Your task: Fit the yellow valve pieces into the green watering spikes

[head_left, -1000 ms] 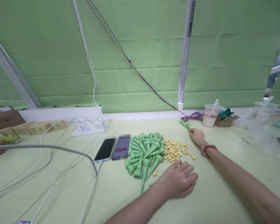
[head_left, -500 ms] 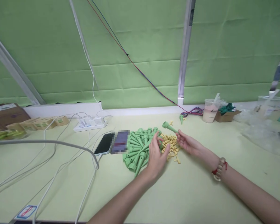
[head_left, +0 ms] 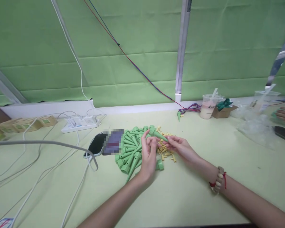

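Green spike (head_left: 158, 135) pinched between left hand (head_left: 148, 155) and right hand (head_left: 180, 147), just above spike pile (head_left: 129, 148). Judged light, stiff plastic; taper likely slippery, best gripped at wide collar.

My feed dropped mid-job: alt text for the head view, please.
The left hand and right hand hold one green spike between them, over a pile of green spikes and small yellow pieces on a pale green table. Two phones and a power strip lie to the left; a plastic cup stands back right.
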A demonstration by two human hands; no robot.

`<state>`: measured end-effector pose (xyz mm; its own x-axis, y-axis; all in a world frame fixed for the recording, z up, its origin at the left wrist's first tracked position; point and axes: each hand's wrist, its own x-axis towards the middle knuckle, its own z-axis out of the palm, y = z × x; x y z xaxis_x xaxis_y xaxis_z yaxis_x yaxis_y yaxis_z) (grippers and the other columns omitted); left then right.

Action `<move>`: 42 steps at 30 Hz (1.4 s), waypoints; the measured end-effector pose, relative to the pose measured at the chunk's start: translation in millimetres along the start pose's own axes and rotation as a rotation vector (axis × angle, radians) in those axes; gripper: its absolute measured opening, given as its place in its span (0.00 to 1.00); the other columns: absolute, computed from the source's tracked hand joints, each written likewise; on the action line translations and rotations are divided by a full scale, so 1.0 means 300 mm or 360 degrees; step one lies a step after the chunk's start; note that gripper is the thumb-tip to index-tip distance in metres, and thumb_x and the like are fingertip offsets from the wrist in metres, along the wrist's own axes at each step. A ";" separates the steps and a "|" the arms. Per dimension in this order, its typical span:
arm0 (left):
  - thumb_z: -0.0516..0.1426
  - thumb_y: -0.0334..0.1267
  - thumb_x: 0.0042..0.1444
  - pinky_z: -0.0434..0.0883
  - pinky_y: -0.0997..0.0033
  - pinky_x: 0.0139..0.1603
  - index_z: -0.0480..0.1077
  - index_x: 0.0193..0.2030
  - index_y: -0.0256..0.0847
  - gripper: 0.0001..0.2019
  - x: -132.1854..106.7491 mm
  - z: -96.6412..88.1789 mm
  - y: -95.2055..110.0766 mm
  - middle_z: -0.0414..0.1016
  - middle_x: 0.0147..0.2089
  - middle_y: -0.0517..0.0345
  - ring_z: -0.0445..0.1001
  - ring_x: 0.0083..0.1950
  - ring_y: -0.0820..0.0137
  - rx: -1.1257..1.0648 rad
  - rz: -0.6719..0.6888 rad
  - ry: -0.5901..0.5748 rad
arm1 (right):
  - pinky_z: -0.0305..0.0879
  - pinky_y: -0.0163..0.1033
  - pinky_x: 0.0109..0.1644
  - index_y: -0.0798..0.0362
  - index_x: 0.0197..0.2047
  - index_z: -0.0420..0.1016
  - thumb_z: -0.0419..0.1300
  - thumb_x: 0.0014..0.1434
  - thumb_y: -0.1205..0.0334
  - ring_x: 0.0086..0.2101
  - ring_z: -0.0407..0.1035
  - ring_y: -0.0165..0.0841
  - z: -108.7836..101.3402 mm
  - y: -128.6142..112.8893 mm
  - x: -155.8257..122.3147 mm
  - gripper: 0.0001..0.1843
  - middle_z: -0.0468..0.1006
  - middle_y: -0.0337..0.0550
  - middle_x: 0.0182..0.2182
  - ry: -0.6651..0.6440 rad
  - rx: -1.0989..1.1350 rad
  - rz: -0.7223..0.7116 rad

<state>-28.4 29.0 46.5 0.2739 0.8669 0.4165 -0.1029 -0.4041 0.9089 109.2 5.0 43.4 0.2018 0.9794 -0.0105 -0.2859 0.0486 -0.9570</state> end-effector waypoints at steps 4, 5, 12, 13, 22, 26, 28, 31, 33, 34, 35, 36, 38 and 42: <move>0.46 0.48 0.60 0.69 0.71 0.38 0.51 0.55 0.45 0.19 0.022 -0.011 0.003 0.66 0.32 0.60 0.70 0.34 0.72 -0.0036 -0.0203 0.0042 | 0.71 0.39 0.40 0.56 0.38 0.75 0.65 0.46 0.51 0.29 0.74 0.31 0.009 0.012 -0.009 0.20 0.80 0.44 0.28 -0.0123 -0.0214 -0.0089; 0.48 0.48 0.59 0.69 0.72 0.37 0.51 0.55 0.46 0.19 0.025 -0.014 0.002 0.65 0.31 0.61 0.69 0.33 0.72 -0.0028 -0.0259 0.0064 | 0.71 0.38 0.39 0.57 0.38 0.74 0.65 0.46 0.51 0.30 0.74 0.31 0.010 0.013 -0.012 0.20 0.80 0.44 0.27 -0.0165 -0.0252 -0.0114; 0.50 0.50 0.57 0.67 0.75 0.31 0.55 0.53 0.48 0.19 0.013 -0.008 0.006 0.62 0.29 0.64 0.65 0.29 0.75 -0.0168 -0.0397 0.0012 | 0.67 0.34 0.31 0.55 0.30 0.74 0.55 0.55 0.47 0.25 0.69 0.28 0.026 0.005 -0.050 0.19 0.75 0.40 0.24 -0.0282 -0.0611 -0.0356; 0.51 0.49 0.56 0.66 0.76 0.30 0.57 0.51 0.47 0.18 0.010 -0.005 0.009 0.60 0.27 0.64 0.64 0.28 0.76 -0.0165 -0.0387 0.0006 | 0.65 0.33 0.30 0.54 0.27 0.73 0.53 0.57 0.46 0.24 0.68 0.28 0.028 0.002 -0.056 0.20 0.74 0.39 0.22 -0.0241 -0.0708 -0.0420; 0.55 0.47 0.54 0.59 0.80 0.17 0.60 0.52 0.46 0.20 -0.011 0.007 0.039 0.59 0.25 0.68 0.60 0.17 0.81 -0.0254 -0.0399 -0.0346 | 0.50 0.33 0.21 0.52 0.15 0.53 0.48 0.59 0.45 0.16 0.50 0.25 0.030 -0.013 -0.076 0.26 0.54 0.32 0.12 0.0031 -0.0819 -0.0592; 0.56 0.47 0.53 0.56 0.81 0.15 0.57 0.57 0.49 0.25 -0.027 0.014 0.055 0.62 0.26 0.68 0.60 0.15 0.84 -0.0369 -0.0519 -0.0434 | 0.49 0.32 0.20 0.52 0.15 0.55 0.50 0.58 0.47 0.15 0.47 0.24 0.035 -0.021 -0.087 0.25 0.53 0.32 0.12 0.0137 -0.0758 -0.0603; 0.57 0.47 0.52 0.54 0.82 0.14 0.55 0.59 0.49 0.28 -0.035 0.017 0.058 0.62 0.25 0.68 0.59 0.14 0.84 -0.0426 -0.0600 -0.0488 | 0.49 0.32 0.20 0.52 0.14 0.55 0.50 0.58 0.49 0.15 0.48 0.24 0.036 -0.025 -0.094 0.25 0.53 0.32 0.12 0.0197 -0.0770 -0.0622; 0.58 0.47 0.50 0.53 0.82 0.13 0.56 0.59 0.46 0.30 -0.042 0.016 0.054 0.59 0.21 0.70 0.60 0.12 0.83 -0.0460 -0.0706 -0.0639 | 0.49 0.32 0.20 0.52 0.13 0.54 0.51 0.57 0.52 0.16 0.50 0.25 0.031 -0.028 -0.100 0.24 0.53 0.33 0.11 0.0192 -0.0858 -0.0634; 0.57 0.49 0.51 0.52 0.82 0.13 0.57 0.59 0.43 0.29 -0.043 0.012 0.054 0.57 0.18 0.71 0.60 0.12 0.82 -0.0484 -0.0745 -0.0711 | 0.47 0.32 0.19 0.52 0.13 0.51 0.50 0.57 0.53 0.15 0.49 0.24 0.023 -0.026 -0.098 0.24 0.52 0.33 0.11 0.0189 -0.0944 -0.0686; 0.55 0.51 0.53 0.51 0.82 0.12 0.58 0.58 0.42 0.28 -0.042 0.009 0.056 0.57 0.17 0.71 0.59 0.11 0.82 -0.0500 -0.0767 -0.0722 | 0.46 0.32 0.19 0.52 0.12 0.49 0.50 0.57 0.54 0.15 0.47 0.24 0.019 -0.025 -0.095 0.25 0.50 0.33 0.11 0.0199 -0.0987 -0.0728; 0.53 0.52 0.54 0.51 0.82 0.12 0.58 0.58 0.42 0.28 -0.039 0.006 0.061 0.58 0.17 0.70 0.59 0.11 0.81 -0.0513 -0.0790 -0.0723 | 0.45 0.32 0.18 0.52 0.12 0.47 0.49 0.57 0.54 0.14 0.46 0.23 0.015 -0.024 -0.091 0.25 0.48 0.32 0.10 0.0215 -0.1024 -0.0774; 0.50 0.54 0.55 0.50 0.82 0.12 0.59 0.58 0.41 0.28 -0.037 0.003 0.067 0.60 0.17 0.69 0.58 0.11 0.81 -0.0523 -0.0813 -0.0722 | 0.43 0.32 0.18 0.51 0.13 0.45 0.48 0.57 0.54 0.14 0.44 0.23 0.012 -0.022 -0.088 0.25 0.46 0.32 0.10 0.0227 -0.1051 -0.0811; 0.47 0.55 0.57 0.50 0.81 0.12 0.59 0.58 0.38 0.28 -0.031 -0.001 0.079 0.65 0.17 0.65 0.60 0.11 0.80 -0.0528 -0.0851 -0.0750 | 0.42 0.32 0.17 0.51 0.13 0.42 0.47 0.57 0.54 0.14 0.42 0.22 0.008 -0.018 -0.082 0.25 0.44 0.31 0.10 0.0217 -0.1069 -0.0856; 0.48 0.52 0.57 0.55 0.81 0.14 0.59 0.57 0.37 0.26 -0.034 0.004 0.076 0.65 0.17 0.65 0.64 0.13 0.77 -0.0517 -0.0809 -0.0781 | 0.44 0.32 0.16 0.52 0.11 0.46 0.47 0.58 0.56 0.12 0.45 0.22 0.011 -0.005 -0.087 0.27 0.48 0.32 0.07 0.0152 -0.1070 -0.0895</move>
<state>-32.4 10.5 63.0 0.7466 0.6640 -0.0415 -0.1057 0.1800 0.9780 101.2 -19.9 46.2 0.2329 0.8230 0.5181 0.4851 0.3635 -0.7953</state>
